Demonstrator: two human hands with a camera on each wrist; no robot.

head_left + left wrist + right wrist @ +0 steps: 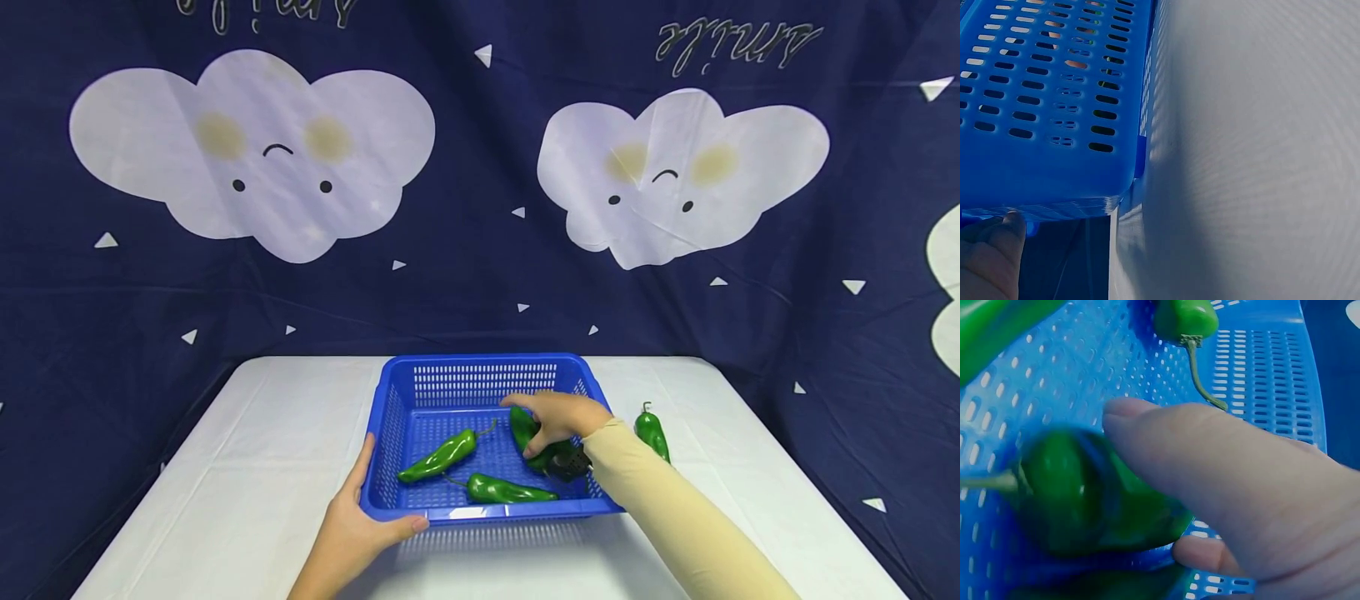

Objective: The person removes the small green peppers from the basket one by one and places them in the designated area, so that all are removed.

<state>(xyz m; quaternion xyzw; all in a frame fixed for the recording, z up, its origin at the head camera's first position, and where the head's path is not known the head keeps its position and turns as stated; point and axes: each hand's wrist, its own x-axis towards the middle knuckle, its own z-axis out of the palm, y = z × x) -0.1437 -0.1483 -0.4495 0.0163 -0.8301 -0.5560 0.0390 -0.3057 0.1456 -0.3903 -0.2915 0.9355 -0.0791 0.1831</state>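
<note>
My left hand [356,521] rests against the near left corner of a blue plastic basket [510,514], thumb along the front rim and fingers along the side. Its thumb [997,256] also shows in the left wrist view. My right hand [558,417] is inside the basket, its thumb and fingers spread loosely about a green pepper [1066,494]. That pepper's stem faces the near side. Another dark green pepper [1104,584] lies close beside it, partly out of view. Two more peppers, one at left [442,457] and one in front [506,490], lie on the basket floor.
One green pepper [651,433] lies on the white tabletop [240,467], right of the basket and partly behind my right sleeve [667,500]. A dark blue curtain [480,300] with cloud prints hangs behind the table.
</note>
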